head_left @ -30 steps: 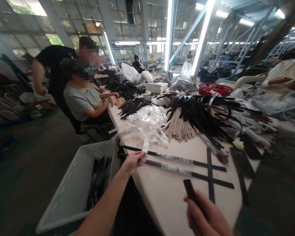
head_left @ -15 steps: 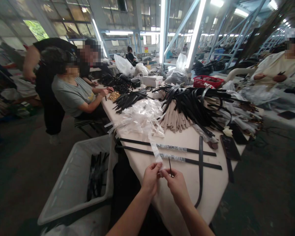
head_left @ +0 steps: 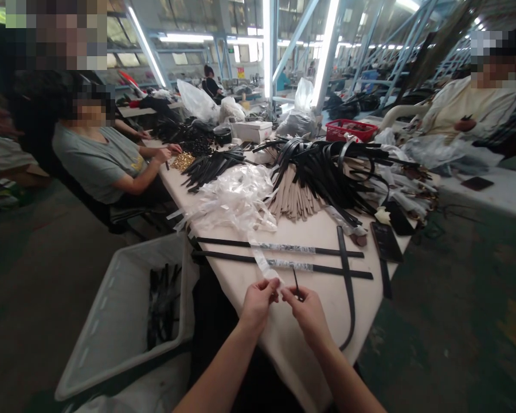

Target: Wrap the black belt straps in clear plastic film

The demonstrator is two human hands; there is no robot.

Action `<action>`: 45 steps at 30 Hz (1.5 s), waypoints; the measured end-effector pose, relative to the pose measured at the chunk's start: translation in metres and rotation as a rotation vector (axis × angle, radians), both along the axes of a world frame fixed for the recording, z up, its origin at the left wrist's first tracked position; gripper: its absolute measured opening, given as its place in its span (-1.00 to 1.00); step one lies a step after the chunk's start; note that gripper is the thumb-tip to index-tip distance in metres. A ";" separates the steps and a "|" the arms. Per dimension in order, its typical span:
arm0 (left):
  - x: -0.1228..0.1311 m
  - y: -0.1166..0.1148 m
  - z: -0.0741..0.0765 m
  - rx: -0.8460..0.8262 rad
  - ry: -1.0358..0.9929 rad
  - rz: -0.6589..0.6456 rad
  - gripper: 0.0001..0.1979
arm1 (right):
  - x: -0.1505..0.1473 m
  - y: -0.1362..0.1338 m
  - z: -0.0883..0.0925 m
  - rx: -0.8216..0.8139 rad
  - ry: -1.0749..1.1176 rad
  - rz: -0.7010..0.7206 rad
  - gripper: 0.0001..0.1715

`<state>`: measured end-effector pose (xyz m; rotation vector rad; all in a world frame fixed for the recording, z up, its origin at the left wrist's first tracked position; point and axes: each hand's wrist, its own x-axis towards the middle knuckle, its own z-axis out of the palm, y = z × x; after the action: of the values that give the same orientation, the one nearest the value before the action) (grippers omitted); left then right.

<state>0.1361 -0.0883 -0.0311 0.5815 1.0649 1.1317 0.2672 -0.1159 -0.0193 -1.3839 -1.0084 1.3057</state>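
Observation:
A long white translucent plastic strip point(head_left: 260, 257) runs down from a crumpled heap of such strips point(head_left: 236, 192). My left hand point(head_left: 258, 303) pinches its near end between thumb and fingers. Close beside it, my right hand point(head_left: 305, 310) is closed, its fingertips at the end of the strip. A thin dark pointed tool point(head_left: 296, 278) sticks up from the right hand; its lower part is hidden in the fingers. Beyond my hands lie two black straps point(head_left: 337, 252) side by side, their middles wrapped in clear plastic. Another black strap point(head_left: 347, 281) crosses their right ends and curves toward me.
A pile of black straps point(head_left: 318, 178) covers the table's far side, near a red basket point(head_left: 351, 130) and white box point(head_left: 252, 132). A phone point(head_left: 386, 242) lies by the right edge. At lower left stands a white bin point(head_left: 112, 321) holding black straps. A seated co-worker point(head_left: 105, 163) works at left.
My hands have moved slightly apart at the end of the strip. The view has shifted, so the table appears a little further left and higher.

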 end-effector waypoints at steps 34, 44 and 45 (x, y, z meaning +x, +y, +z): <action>-0.003 -0.003 -0.005 0.028 0.141 -0.170 -0.59 | 0.021 0.000 0.019 -0.007 -0.350 0.293 -0.53; -0.012 -0.018 -0.001 0.151 0.400 -0.249 -0.50 | 0.041 -0.005 0.020 -0.201 -0.199 0.533 -0.67; -0.009 -0.021 -0.001 0.162 0.410 -0.295 -0.49 | 0.041 -0.004 0.024 -0.174 -0.221 0.529 -0.66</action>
<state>0.1273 -0.1096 -0.0326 1.0964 1.1914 0.8616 0.3082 -0.1202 0.0046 -1.4708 -1.5123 1.6795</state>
